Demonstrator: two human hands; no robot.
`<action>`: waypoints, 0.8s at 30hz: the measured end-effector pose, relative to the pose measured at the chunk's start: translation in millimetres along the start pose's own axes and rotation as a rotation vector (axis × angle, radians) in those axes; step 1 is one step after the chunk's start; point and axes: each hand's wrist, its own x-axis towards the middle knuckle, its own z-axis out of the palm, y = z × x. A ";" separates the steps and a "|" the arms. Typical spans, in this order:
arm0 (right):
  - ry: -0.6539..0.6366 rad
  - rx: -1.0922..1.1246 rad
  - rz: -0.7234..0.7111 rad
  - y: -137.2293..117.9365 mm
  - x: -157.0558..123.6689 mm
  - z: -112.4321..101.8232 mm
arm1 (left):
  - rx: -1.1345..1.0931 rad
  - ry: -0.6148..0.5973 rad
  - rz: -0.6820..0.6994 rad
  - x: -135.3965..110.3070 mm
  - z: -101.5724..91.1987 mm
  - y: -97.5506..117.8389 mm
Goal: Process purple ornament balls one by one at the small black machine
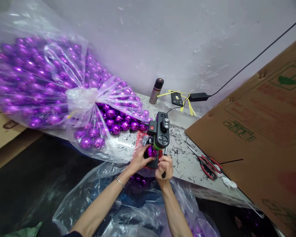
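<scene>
My left hand (139,159) is closed around a shiny purple ball (152,151) and holds it under the head of a small black press machine (160,133) on the white worktable (185,164). My right hand (164,166) grips the machine's lever handle (164,154), fingers wrapped round it. A red switch shows on the machine's side. Loose purple balls (120,123) lie on the table just left of the machine, spilling from a clear bag.
A big tied plastic bag of purple balls (39,82) fills the left. Red-handled scissors (208,166) lie right of the machine beside a leaning cardboard sheet (261,131). A bottle (156,90), a power adapter (198,96) and cable sit at the back. Plastic bags (138,204) hang below.
</scene>
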 end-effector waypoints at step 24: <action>-0.065 0.102 0.233 -30.1 45.6 -16.2 | 0.646 0.276 -0.050 89.2 -119.6 -29.8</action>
